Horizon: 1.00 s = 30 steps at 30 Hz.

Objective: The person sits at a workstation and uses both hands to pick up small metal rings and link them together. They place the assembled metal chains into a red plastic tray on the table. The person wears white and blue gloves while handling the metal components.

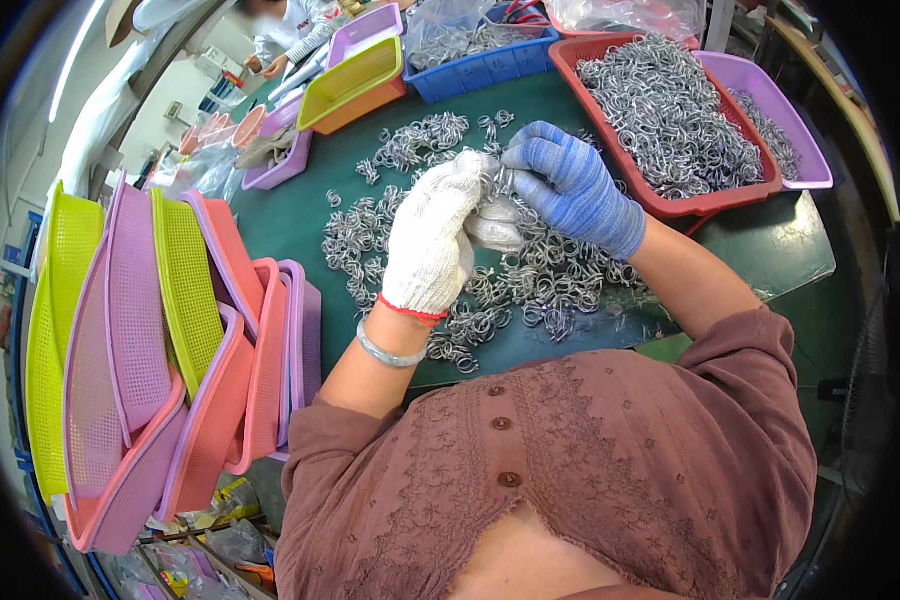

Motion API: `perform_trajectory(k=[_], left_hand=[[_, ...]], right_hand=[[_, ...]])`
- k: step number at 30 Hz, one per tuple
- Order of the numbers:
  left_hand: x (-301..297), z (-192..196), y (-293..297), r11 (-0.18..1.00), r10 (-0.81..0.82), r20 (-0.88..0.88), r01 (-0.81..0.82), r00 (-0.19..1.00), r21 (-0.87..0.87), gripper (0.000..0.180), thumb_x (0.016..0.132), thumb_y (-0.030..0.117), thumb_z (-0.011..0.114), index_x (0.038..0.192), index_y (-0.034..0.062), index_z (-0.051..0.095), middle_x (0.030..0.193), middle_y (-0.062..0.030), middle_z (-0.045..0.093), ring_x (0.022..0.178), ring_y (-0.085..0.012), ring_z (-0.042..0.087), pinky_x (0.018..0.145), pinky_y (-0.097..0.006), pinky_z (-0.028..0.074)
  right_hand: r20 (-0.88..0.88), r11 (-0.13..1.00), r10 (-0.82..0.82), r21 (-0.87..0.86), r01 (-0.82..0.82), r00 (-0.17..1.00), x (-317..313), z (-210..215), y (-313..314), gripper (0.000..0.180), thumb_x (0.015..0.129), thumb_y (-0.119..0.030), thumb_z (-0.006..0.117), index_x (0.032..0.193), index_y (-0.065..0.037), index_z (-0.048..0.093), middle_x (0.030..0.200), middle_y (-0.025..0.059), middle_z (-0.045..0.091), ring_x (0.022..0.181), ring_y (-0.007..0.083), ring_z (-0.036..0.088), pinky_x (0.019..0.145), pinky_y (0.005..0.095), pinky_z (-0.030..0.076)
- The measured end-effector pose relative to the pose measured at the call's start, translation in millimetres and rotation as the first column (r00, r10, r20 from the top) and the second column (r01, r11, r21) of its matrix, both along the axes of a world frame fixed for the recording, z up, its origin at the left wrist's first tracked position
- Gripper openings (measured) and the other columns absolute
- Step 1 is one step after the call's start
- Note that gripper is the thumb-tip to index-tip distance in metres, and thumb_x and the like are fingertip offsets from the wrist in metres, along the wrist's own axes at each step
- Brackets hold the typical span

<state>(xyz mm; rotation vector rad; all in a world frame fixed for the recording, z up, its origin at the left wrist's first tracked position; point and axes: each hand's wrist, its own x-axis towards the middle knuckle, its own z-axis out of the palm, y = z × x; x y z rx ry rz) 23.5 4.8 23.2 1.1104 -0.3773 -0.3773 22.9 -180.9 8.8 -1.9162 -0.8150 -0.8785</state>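
Note:
My left hand (432, 235), in a white knit glove with a red cuff, is closed at chest height over the table. Its grey-stained thumb and fingers are bent round small silvery metal rings (502, 183). Close beside it, my right hand (575, 188) wears a blue striped glove. Its thumb and forefinger pinch at the same rings, touching or nearly touching the left fingertips. How many pieces are held is hidden by the fingers. Below and around both hands lies a loose spread of shiny metal rings (560, 285) on the dark green tabletop (280, 225).
A red tub (770, 165) heaped with rings stands at the right, with a purple basket (815, 160) behind. A blue crate (480, 72) and a yellow-orange bin (355, 90) line the back. Nested plastic baskets (145, 310) rise at left. Another person (295, 35) sits beyond.

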Motion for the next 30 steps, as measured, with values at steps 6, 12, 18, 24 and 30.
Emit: perform_trajectory(k=[6,12,18,24,30], left_hand=[[-4.1,7.8,4.8,0.997,-0.023,0.050,0.019,0.999,0.072,0.037,0.095,0.028,0.051,0.117,-0.0020,0.056,0.094,-0.0125,0.062,0.077,-0.0233,0.064,0.058,-0.034,0.055],[-10.3,17.9,5.6,0.945,0.067,0.169,-0.117,0.983,0.305,0.041,0.095,0.028,0.052,0.120,-0.0035,0.054,0.093,-0.0154,0.064,0.075,-0.0236,0.064,0.058,-0.032,0.054],[-0.5,1.9,11.9,0.995,-0.094,0.043,0.095,0.995,-0.023,0.044,0.095,0.029,0.052,0.123,-0.0048,0.051,0.100,-0.0161,0.063,0.079,-0.0234,0.063,0.062,-0.035,0.053],[2.4,5.3,13.9,0.996,-0.070,0.071,0.066,0.995,0.055,0.043,0.095,0.027,0.052,0.124,-0.0038,0.050,0.102,-0.0157,0.061,0.078,-0.0236,0.063,0.060,-0.036,0.053],[-4.1,13.8,9.4,0.998,0.028,0.020,-0.029,0.999,0.051,0.035,0.095,0.024,0.052,0.122,0.0013,0.053,0.091,-0.0111,0.059,0.067,-0.0229,0.061,0.052,-0.035,0.051]], right_hand=[[0.062,0.994,-0.036,-0.103,0.042,0.997,-2.2,5.4,0.5,0.012,0.077,-0.006,0.063,0.087,-0.001,0.060,0.086,0.0150,0.057,0.078,0.0352,0.058,0.069,0.0400,0.049],[0.148,0.976,-0.109,-0.172,0.134,0.983,-2.9,6.6,5.0,0.013,0.076,-0.011,0.064,0.086,-0.003,0.060,0.087,0.0151,0.056,0.076,0.0350,0.059,0.067,0.0412,0.049],[-0.094,0.987,-0.053,-0.159,0.038,0.994,-3.9,11.7,6.2,0.014,0.076,-0.010,0.062,0.087,-0.002,0.058,0.084,0.0173,0.055,0.078,0.0371,0.058,0.068,0.0427,0.048],[-0.135,0.996,-0.040,-0.085,0.029,0.990,-2.7,7.6,11.9,0.016,0.078,-0.010,0.061,0.091,-0.001,0.058,0.084,0.0179,0.056,0.079,0.0382,0.058,0.070,0.0428,0.048],[0.017,0.968,-0.104,-0.230,0.105,0.994,-6.0,10.3,12.7,0.017,0.078,-0.013,0.061,0.092,-0.003,0.059,0.086,0.0165,0.056,0.079,0.0353,0.059,0.068,0.0425,0.049]])
